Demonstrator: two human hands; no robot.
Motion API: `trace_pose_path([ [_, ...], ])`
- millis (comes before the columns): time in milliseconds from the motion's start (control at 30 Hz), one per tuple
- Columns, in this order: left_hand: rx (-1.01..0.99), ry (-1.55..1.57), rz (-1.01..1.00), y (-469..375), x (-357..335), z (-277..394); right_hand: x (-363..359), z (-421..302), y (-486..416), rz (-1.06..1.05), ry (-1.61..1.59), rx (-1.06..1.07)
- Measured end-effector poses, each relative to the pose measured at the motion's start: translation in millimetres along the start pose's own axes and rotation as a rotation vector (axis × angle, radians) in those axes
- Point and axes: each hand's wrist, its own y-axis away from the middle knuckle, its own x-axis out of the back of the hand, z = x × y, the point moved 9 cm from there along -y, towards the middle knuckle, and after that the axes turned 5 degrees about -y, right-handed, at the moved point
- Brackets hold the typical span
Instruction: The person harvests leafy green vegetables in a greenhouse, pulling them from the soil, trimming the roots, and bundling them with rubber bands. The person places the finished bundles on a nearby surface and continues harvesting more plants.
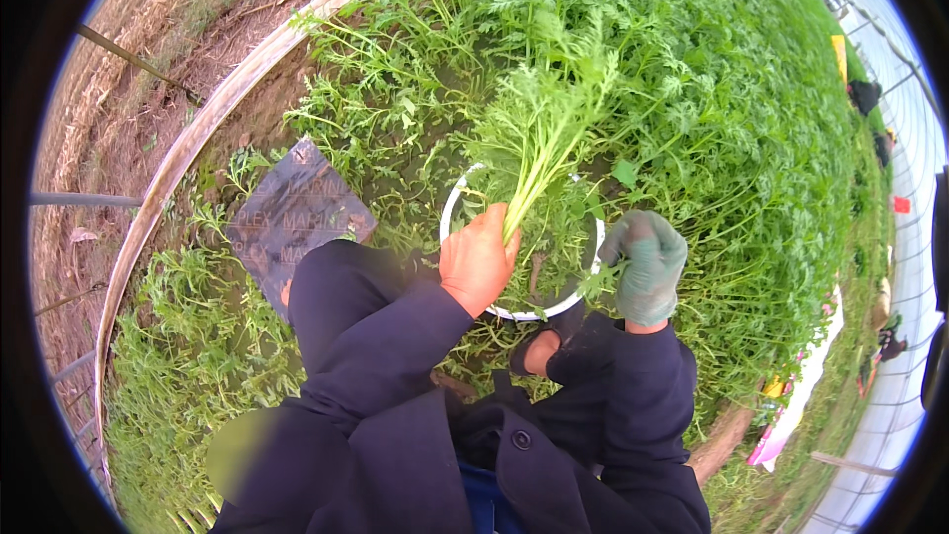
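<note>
My bare left hand (480, 259) grips a bunch of leafy greens (545, 148) by the pale stem ends. The feathery tops fan out up and to the right. Below the bunch stands a round container with a white rim (534, 314), and cut greens (560, 252) lie inside it. A grey-green glove covers my right hand (651, 267), which is curled at the container's right edge. At its fingers hangs a small lobed green leaf (595, 282); the fingertips themselves are partly hidden.
Dense greens (712, 111) grow ahead and right. A dark printed plywood board (296, 200) lies left, by my knee. A pale curved edging (167, 156) and metal poles (85, 199) bound the left side. Other people (864, 96) are far right, beneath plastic sheeting (908, 267).
</note>
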Motion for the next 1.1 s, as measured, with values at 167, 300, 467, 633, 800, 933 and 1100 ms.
trace_pose_path([
  [167,-0.095,-0.188,-0.004,4.8,-4.1,7.0,-30.1,31.0,-9.4,-0.047,0.574,-0.124],
  [300,-0.152,-0.267,0.014,7.6,-5.4,13.2,-45.5,46.8,-13.8,-0.062,0.985,-0.013],
  [467,-0.149,-0.259,0.024,7.1,-5.2,9.0,-59.3,53.9,6.7,-0.255,0.61,-0.149],
  [633,0.052,0.061,-0.083,-6.0,-9.7,-14.6,-39.4,28.9,23.0,-0.178,0.018,-0.203],
  [800,0.277,1.031,-0.317,-11.6,-20.7,-17.9,16.2,45.5,-5.5,0.01,0.907,-0.147],
  [933,0.355,1.245,-0.397,-8.5,-18.5,-8.1,20.9,40.1,-7.9,0.013,1.282,-0.003],
  [1100,0.282,1.311,-0.426,-7.3,-14.5,4.9,22.0,10.8,-0.8,0.119,0.652,0.055],
])
